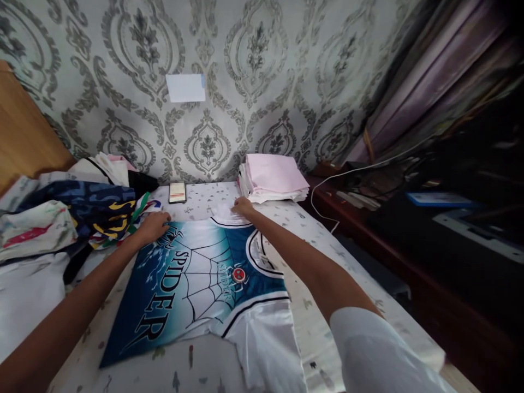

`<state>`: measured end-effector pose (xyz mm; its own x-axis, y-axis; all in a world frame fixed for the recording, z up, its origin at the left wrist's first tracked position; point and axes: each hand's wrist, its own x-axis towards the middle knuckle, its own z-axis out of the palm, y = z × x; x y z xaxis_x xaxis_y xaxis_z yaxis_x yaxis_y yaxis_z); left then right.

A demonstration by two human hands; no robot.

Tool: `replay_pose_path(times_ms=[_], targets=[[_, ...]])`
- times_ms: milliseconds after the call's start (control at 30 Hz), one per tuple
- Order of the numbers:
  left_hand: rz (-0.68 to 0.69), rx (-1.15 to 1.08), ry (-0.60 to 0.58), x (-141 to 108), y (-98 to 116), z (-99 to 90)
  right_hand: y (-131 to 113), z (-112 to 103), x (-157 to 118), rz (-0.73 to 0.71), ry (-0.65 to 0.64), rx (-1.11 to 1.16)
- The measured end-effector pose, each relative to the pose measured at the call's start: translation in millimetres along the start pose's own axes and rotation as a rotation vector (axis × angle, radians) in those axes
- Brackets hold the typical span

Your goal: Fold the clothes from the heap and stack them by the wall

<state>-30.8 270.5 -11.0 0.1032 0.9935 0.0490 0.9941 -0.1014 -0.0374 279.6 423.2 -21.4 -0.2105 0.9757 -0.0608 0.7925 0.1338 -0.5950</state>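
A blue-and-white T-shirt (204, 273) printed with "SPIDER", a web and spiders lies spread out flat, its neckline toward the right. My left hand (155, 226) grips the shirt's far edge near the hem, fingertips curled at the cloth. At the far white sleeve (221, 212), my right hand (244, 208) is closed on the fabric. The near white sleeve (270, 338) stretches toward me with some wrinkles.
Rumpled clothes (85, 207) are heaped on the left. Folded pink and white cloths (274, 177) are stacked by the wall, right of a small card-like box (177, 192). A white cable (368, 166) hangs beside the printed sheet (327, 256). Dark furniture borders the right.
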Motion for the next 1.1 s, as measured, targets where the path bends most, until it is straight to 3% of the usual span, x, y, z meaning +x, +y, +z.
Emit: replay_pose_path(times_ms=[100, 233, 333, 433, 533, 633, 867, 967, 1100], targets=[[0.031, -0.020, -0.023, -1.6, -4.1, -4.9, -4.2, -8.6, -7.3, 0.059, -0.034, 0.180], [0.058, -0.052, 0.067, -15.4, -4.1, -9.7, -8.1, -28.5, -32.5, 0.021, -0.021, 0.446], [0.060, -0.037, 0.123, -30.2, -0.7, -13.6, 0.4, -38.4, -69.9, -0.046, -0.022, 0.592], [0.053, 0.015, 0.158, -45.0, 3.2, -14.0, 23.2, -35.2, -119.6, -0.207, -0.090, 0.709], [0.069, 0.049, 0.159, -56.4, 4.8, -8.6, 48.8, -22.8, -165.2, -0.389, -0.126, 0.624], [0.075, 0.083, 0.162, -62.7, 3.7, -2.9, 61.1, -12.5, -191.5, -0.470, -0.069, 0.422], [0.037, 0.097, 0.169, -70.5, -0.1, -7.5, 51.5, -11.8, -196.6, -0.506, -0.015, 0.368], [0.054, 0.144, 0.131, -75.3, 1.5, -11.3, 52.8, -19.0, -199.2, -0.493, -0.066, 0.379], [0.099, 0.141, 0.138, -76.8, 22.0, -20.3, 57.0, -35.0, -197.5, -0.481, -0.110, 0.362]])
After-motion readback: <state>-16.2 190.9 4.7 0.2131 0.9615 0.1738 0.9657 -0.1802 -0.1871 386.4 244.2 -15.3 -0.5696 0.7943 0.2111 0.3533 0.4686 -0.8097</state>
